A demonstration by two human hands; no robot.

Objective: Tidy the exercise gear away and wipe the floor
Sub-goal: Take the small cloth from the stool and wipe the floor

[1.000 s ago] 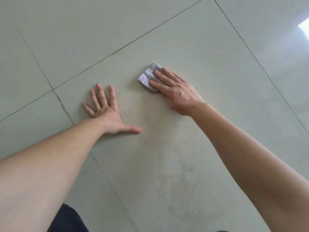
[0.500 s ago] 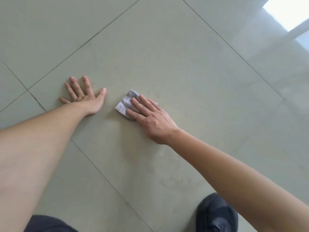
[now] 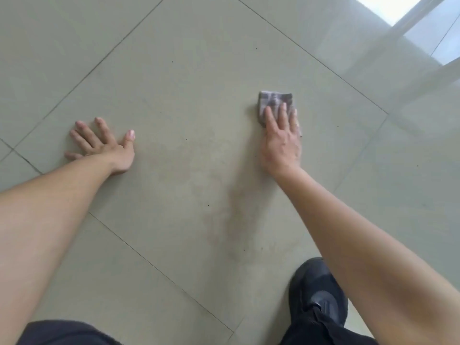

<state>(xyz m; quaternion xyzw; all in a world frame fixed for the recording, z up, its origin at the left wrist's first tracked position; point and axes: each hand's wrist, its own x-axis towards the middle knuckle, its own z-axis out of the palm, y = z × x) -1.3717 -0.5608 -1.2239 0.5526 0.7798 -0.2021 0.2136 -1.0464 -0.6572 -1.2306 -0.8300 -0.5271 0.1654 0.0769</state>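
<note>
Wiping is under way: right hand (image 3: 281, 143), fingers flat, presses cloth (image 3: 271, 100) on floor (image 3: 186, 70); left hand (image 3: 107, 148) braces, fingers spread. No gear visible; smudges (image 3: 234, 220) remain.

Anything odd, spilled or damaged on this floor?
No damage or spill. Only a faint smudgy patch on the floor tile, between left hand and right hand, which presses the cloth.

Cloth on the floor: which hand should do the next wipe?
The right hand. It already presses flat on the cloth, while the left hand is spread on the bare floor, apart from it, probably propping the person up.
</note>
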